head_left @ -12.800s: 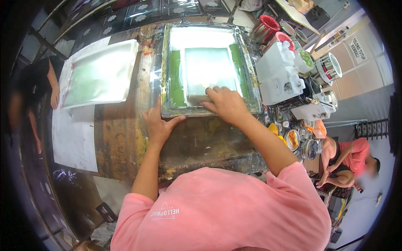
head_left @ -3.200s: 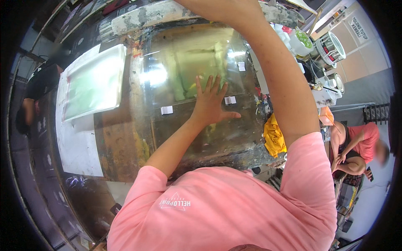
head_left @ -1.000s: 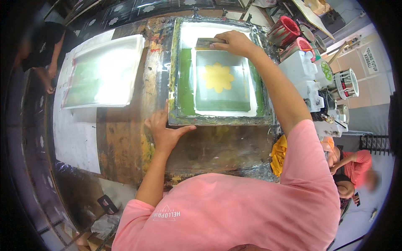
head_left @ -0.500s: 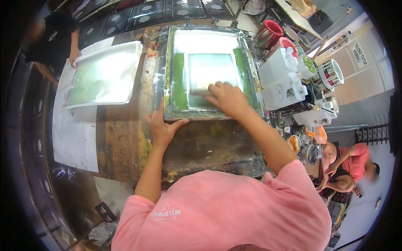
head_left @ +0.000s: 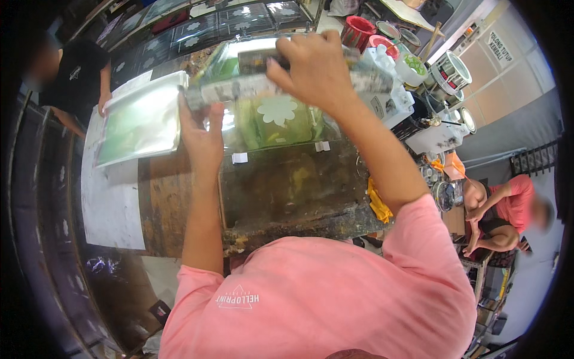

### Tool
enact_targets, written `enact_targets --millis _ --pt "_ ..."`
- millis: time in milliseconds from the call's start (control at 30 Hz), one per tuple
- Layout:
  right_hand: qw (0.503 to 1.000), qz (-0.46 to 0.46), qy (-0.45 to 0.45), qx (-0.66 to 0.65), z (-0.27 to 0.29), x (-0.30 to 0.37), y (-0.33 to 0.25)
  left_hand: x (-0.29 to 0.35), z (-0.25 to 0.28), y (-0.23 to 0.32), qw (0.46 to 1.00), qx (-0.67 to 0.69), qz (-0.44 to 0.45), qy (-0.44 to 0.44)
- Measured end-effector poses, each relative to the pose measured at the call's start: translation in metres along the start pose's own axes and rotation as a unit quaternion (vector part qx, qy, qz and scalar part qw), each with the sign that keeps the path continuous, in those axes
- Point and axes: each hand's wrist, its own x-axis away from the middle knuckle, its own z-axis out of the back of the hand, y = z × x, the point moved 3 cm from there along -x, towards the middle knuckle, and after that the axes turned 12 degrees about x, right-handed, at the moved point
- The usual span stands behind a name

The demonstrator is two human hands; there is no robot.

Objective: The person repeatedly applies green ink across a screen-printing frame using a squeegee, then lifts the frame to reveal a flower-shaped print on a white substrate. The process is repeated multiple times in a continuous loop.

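Observation:
A screen-printing frame [head_left: 245, 88] is tilted up, its near edge raised off the table and blurred by motion. My left hand [head_left: 203, 134] holds that edge near its left corner, thumb and fingers around it. Above the frame, my right hand [head_left: 314, 69] is closed on a squeegee [head_left: 257, 61], partly covered by my fingers. Beneath the raised edge lies a clear plastic sheet [head_left: 248, 128] with a white flower shape [head_left: 277, 111] over a green area. Two small white tabs [head_left: 240, 157] sit along its near edge.
To the left, a co-worker's hand [head_left: 104, 103] touches a stack of clear plastic sheets [head_left: 140, 128] on white paper [head_left: 110, 209]. White jugs [head_left: 397, 107], paint cans [head_left: 449, 73] and a red bucket [head_left: 359, 33] crowd the right. A yellow cloth [head_left: 378, 202] lies at the table's right edge. Another person sits at far right.
The frame's near edge has risen from the table, uncovering the sheet with the flower. My right hand has moved away from me with the squeegee; my left hand has shifted left and up.

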Motion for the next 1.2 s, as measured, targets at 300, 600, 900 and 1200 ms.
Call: enact_targets --millis 300,600,900,1200 --pt "0.997 -0.036 -0.049 -0.054 -0.001 -0.071 0.032 0.069 0.023 -0.052 0.772 -0.581 0.094 -0.242" --pt "0.995 -0.047 -0.073 -0.057 -0.002 -0.085 0.040 0.102 0.018 -0.066 0.737 -0.586 0.145 -0.304" --pt "0.997 -0.040 -0.033 -0.055 -0.002 -0.077 0.036 0.039 -0.029 -0.035 0.921 -0.351 -0.013 -0.166" --pt "0.997 -0.038 -0.037 -0.056 -0.001 -0.076 0.034 -0.018 0.049 -0.006 0.979 -0.182 0.094 0.004"
